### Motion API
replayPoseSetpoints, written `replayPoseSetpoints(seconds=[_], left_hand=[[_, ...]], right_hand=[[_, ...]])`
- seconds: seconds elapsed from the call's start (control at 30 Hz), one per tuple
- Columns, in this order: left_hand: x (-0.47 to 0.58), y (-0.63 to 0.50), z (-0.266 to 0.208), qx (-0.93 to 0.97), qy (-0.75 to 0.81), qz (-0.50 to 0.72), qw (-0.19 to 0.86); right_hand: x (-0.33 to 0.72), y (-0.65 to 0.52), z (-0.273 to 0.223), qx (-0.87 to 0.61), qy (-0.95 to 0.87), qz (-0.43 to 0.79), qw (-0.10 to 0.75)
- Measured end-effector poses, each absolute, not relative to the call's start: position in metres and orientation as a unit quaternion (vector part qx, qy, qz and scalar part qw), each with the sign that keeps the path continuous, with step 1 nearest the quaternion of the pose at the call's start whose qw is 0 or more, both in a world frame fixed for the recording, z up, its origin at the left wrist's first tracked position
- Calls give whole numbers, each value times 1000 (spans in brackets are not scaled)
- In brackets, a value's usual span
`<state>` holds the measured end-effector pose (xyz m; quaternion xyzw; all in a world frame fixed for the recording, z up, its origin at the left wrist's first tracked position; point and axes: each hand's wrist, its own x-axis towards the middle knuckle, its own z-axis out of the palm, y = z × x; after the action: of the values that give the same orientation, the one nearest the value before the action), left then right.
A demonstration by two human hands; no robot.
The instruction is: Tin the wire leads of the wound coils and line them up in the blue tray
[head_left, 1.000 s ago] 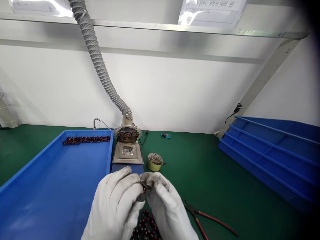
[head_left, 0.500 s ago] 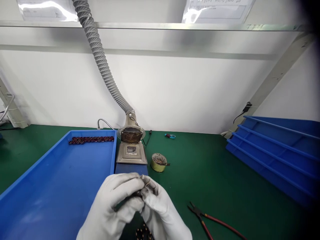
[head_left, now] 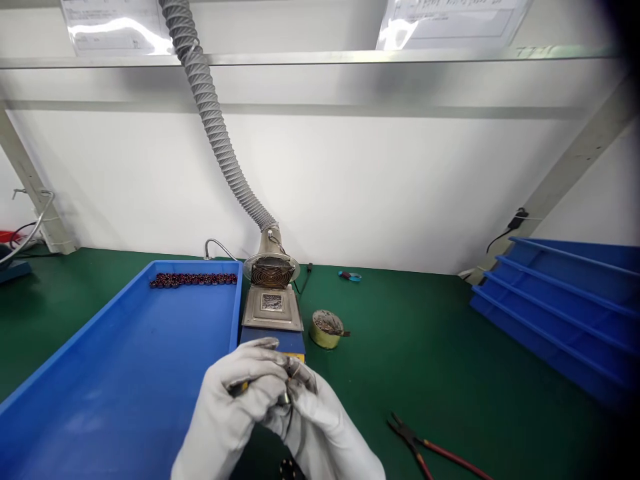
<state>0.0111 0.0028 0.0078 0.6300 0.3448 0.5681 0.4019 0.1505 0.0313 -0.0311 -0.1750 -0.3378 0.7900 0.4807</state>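
Tin (head_left: 324,339) and pliers (head_left: 411,439) slide right as the view swings

Compared with a second ago, everything on the green table (head_left: 400,353) sits farther right in the frame, while the hands stay low in the middle. Less of the dark dotted strand (head_left: 290,470) shows beneath them; only a scrap remains at the bottom edge.

Both hands wear white gloves with smudged fingertips. The left hand (head_left: 230,413) is curled, thumb toward bent fingers, a narrow gap open between them; the right hand (head_left: 320,410) is closed in a pinch, thumb against forefinger. Where they meet, lower center, their fingertips close around a small shiny piece (head_left: 284,399). Most of it is covered, so I cannot tell which way it points or how its long axis runs.

Edges nearby: the blue tray (head_left: 125,387) fills the lower left, its right wall running close beside the metal-topped box (head_left: 273,317), which stands just above the fingers in the frame. Dark beads (head_left: 195,280) line the tray's far end. Right of the hands, a wide stretch of green opens out, bounded by the tin at center, the pliers at lower right and the stacked trays (head_left: 555,313) at the right edge. The pliers lie slantwise, nose to the upper left, handles spread toward the bottom edge.
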Motion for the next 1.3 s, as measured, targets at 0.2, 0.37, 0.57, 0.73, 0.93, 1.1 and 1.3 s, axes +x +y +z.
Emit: replayPoseSetpoints(seconds=[0.2, 0.37, 0.57, 0.73, 0.93, 1.1, 1.3], left_hand=[[13, 2, -1, 512, 334, 658, 440], [15, -1, 8, 612, 370, 545, 437], [11, 3, -5, 496, 361, 660, 434], [8, -2, -2, 644, 415, 530, 363], [15, -3, 1, 709, 340, 533, 313], [15, 1, -3, 598, 324, 590, 436], [7, 3, 0, 456, 340, 636, 521]], right_hand=[[152, 29, -41, -189, -349, 758, 517], [142, -1, -33, -205, -317, 717, 586], [139, -17, -21, -191, -257, 751, 577], [141, -15, -15, -152, -215, 767, 585], [139, -18, -13, -163, -231, 760, 585], [140, -18, -21, -207, -270, 741, 579], [145, -19, -23, -193, -258, 774, 545]])
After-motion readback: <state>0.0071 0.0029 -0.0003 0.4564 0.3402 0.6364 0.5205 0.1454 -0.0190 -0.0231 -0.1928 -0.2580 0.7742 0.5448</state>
